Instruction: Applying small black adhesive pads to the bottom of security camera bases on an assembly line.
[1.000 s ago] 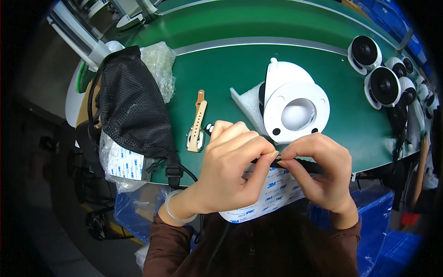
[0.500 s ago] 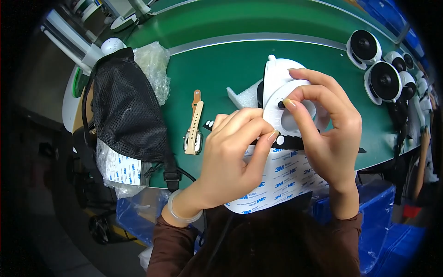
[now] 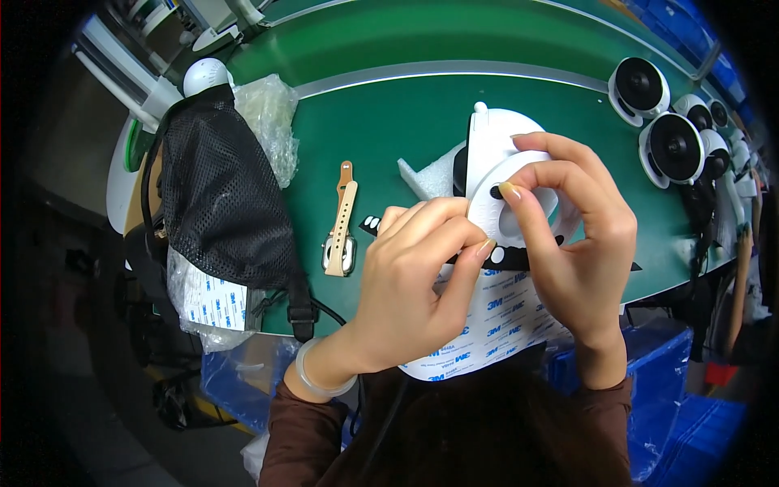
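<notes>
A white round plastic housing stands on the green table. My right hand grips its rim, with the index fingertip pressing a small black pad on its face. My left hand pinches the lower edge of the housing, right next to the right hand's fingers. A white backing sheet with black pads lies under both hands at the table's near edge.
A beige wristwatch lies left of the hands. A black mesh bag and clear plastic wrap sit at the far left. Several white devices with black round fronts line the right side. Blue bins stand below the table.
My right hand has gone from the sheet up to the housing's face. My left hand moved up and now pinches the housing's lower edge.
</notes>
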`<state>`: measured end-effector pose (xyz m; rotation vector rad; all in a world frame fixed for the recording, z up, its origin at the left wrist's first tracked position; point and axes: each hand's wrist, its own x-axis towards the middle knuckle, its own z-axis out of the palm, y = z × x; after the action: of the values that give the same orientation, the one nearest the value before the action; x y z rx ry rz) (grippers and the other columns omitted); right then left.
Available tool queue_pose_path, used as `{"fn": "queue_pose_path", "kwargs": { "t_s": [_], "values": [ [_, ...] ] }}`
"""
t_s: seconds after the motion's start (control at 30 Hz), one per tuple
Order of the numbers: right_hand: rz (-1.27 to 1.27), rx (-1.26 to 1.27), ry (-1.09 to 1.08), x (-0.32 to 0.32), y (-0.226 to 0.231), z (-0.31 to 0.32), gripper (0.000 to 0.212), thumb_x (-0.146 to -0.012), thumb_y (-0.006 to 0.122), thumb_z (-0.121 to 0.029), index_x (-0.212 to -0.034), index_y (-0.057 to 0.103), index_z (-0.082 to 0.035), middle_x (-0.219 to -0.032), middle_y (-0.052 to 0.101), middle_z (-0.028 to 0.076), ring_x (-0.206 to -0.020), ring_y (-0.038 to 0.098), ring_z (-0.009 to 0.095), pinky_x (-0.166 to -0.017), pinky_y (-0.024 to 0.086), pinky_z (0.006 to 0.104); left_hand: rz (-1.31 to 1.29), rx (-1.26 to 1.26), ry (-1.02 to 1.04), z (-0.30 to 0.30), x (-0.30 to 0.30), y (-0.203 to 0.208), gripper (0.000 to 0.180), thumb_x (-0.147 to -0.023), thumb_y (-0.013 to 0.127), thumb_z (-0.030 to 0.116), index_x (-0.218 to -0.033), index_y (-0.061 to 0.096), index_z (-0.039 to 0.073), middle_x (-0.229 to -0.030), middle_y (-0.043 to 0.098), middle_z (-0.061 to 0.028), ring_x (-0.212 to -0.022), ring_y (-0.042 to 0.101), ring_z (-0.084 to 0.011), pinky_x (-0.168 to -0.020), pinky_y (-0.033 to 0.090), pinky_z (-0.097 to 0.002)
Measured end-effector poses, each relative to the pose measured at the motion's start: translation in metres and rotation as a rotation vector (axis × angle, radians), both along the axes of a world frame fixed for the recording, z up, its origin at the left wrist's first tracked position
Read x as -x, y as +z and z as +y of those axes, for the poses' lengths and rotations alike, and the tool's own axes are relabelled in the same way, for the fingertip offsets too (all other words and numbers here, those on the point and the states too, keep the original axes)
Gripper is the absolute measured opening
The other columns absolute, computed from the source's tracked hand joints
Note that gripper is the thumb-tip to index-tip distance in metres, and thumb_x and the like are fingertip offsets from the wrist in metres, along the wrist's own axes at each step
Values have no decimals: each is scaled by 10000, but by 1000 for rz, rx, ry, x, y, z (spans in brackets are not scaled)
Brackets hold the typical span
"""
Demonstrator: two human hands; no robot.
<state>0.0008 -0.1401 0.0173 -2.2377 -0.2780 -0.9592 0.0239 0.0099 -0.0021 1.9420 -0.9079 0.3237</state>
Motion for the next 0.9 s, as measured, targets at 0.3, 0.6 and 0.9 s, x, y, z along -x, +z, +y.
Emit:
{"fn": "queue_pose_path", "kwargs": {
  "t_s": [0.3,0.6,0.9],
  "values": [
    [53,-115,12,1,3,-1,143,-685,654,13,-746,526,-3,-927,618,120,-825,607,218,-696,473,278,-36,2,16,1,2,-3,29,-731,595,28,-733,566,25,-797,566,-78,-667,529,-223,-620,338,-307],
    [185,-66,295,46,7,-20,243,-696,669,1,-929,602,-16,-806,610,107,-707,594,253,-614,471,310,-58,-19,24,23,17,12,90,-669,627,-7,-733,602,50,-1019,528,-118,-615,392,-147,-593,348,-257],
    [216,-73,219,68,0,-23,160,-678,677,-3,-820,618,-47,-725,588,58,-621,569,222,-534,451,297,-73,-92,-203,0,18,21,85,-662,667,44,-718,612,75,-612,506,12,-601,409,-164,-642,258,-296]
  ]
}}
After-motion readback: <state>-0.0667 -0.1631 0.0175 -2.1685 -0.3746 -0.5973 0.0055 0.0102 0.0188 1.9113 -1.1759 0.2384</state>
